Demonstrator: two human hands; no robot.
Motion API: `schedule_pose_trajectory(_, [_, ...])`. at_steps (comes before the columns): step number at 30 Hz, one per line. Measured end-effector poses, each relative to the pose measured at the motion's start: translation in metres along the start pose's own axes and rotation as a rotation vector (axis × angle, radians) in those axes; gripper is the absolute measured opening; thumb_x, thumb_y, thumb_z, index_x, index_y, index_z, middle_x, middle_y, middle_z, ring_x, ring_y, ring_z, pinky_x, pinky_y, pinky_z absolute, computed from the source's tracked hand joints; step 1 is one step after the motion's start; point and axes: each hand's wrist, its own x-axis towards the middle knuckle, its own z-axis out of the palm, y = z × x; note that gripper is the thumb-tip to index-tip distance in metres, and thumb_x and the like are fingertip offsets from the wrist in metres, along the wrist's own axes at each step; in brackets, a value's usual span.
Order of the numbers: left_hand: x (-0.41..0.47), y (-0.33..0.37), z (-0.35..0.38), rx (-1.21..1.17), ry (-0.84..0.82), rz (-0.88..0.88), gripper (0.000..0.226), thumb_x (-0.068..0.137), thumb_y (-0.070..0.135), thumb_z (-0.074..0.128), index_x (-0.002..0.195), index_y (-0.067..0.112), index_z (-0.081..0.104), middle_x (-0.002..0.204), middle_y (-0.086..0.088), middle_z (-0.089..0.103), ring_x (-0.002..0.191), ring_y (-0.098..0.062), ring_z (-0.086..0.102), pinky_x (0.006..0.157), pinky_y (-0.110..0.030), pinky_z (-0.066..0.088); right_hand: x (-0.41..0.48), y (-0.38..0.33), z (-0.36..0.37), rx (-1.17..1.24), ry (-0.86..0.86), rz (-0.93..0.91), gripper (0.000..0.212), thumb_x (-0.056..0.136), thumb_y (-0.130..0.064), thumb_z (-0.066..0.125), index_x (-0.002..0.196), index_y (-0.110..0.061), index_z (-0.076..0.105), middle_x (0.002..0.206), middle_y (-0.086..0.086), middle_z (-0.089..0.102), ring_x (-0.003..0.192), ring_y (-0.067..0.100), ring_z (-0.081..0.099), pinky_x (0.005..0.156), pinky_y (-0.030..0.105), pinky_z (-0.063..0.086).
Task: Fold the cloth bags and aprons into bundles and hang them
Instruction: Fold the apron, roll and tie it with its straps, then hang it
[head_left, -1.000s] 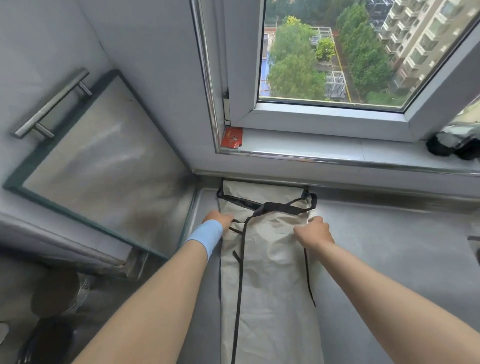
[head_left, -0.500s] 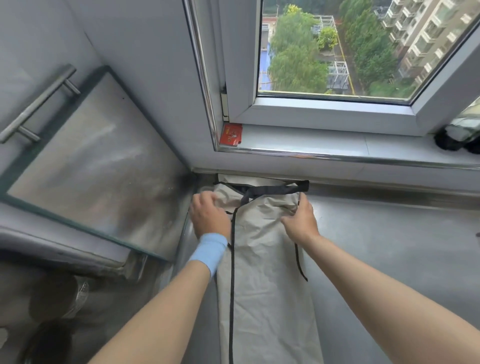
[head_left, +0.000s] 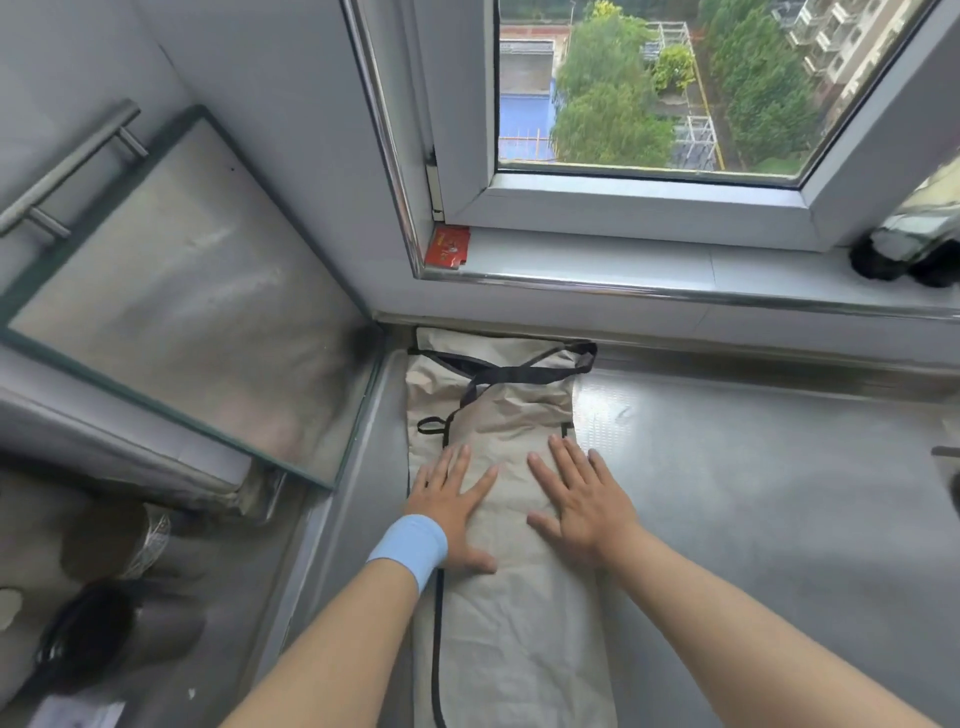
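Observation:
A beige apron (head_left: 511, 613) with black straps (head_left: 514, 371) lies folded into a long narrow strip on the steel counter (head_left: 753, 519), its top end against the wall under the window. My left hand (head_left: 449, 506), with a blue wristband, lies flat on the strip's left side, fingers spread. Beside it, my right hand (head_left: 584, 501) presses flat on the right side, fingers straight. Neither hand grips the cloth.
A glass door (head_left: 187, 312) with a metal bar handle (head_left: 67, 166) stands open at the left, close to the counter's edge. On the window sill (head_left: 623, 265) are a red card (head_left: 448, 247) and dark objects (head_left: 904, 249) at far right. Dark items sit on the floor at lower left.
Both hands left the apron's top edge near the straps, drew back toward me and now lie flat and spread on the middle of the strip.

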Motion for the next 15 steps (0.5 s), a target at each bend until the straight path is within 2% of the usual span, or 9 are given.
schedule_pose_trajectory(2, [-0.011,0.003,0.000,0.002,0.003,-0.053,0.121,0.064,0.074,0.059,0.150,0.037,-0.019,0.152,-0.002,-0.038,0.142,-0.024,-0.033,0.118,-0.050,-0.009,-0.002,0.000,-0.006,-0.048,-0.023,-0.005,0.079,0.090,-0.068,0.020,0.154,-0.021,0.015,0.161,0.015,0.008,0.150,0.032,0.010,0.117,0.050,0.004])
schedule_pose_trajectory(5, [-0.033,0.018,0.008,0.016,0.122,-0.049,0.100,0.080,0.062,0.052,0.155,0.026,-0.004,0.160,-0.003,-0.023,0.147,-0.022,-0.022,0.119,-0.047,-0.008,-0.014,-0.010,-0.011,0.007,0.046,-0.105,0.072,0.091,-0.048,0.031,0.150,-0.008,0.036,0.156,0.021,0.030,0.146,0.035,0.025,0.117,0.047,0.012])
schedule_pose_trajectory(7, [-0.049,0.032,0.022,-0.009,0.184,-0.050,0.088,0.088,0.055,0.048,0.155,0.024,0.001,0.162,-0.001,-0.016,0.149,-0.020,-0.015,0.121,-0.044,-0.005,-0.027,-0.022,-0.006,0.029,0.071,-0.212,0.070,0.091,-0.042,0.034,0.149,-0.004,0.037,0.156,0.020,0.031,0.145,0.035,0.028,0.116,0.045,0.015])
schedule_pose_trajectory(11, [-0.080,0.054,0.055,-0.110,0.166,-0.116,0.085,0.091,0.058,0.042,0.155,0.027,-0.003,0.161,0.002,-0.017,0.149,-0.018,-0.015,0.121,-0.040,-0.003,-0.060,-0.041,0.015,0.128,0.036,-0.228,0.072,0.092,-0.049,0.038,0.148,-0.005,0.038,0.155,0.020,0.031,0.144,0.037,0.028,0.113,0.046,0.020])
schedule_pose_trajectory(15, [-0.112,0.069,0.076,-0.138,0.115,-0.169,0.092,0.086,0.063,0.045,0.154,0.030,-0.008,0.159,0.002,-0.025,0.147,-0.019,-0.022,0.121,-0.040,-0.007,-0.088,-0.028,0.027,0.069,0.002,-0.258,0.073,0.092,-0.056,0.037,0.151,-0.012,0.035,0.157,0.017,0.029,0.146,0.033,0.027,0.116,0.044,0.016])
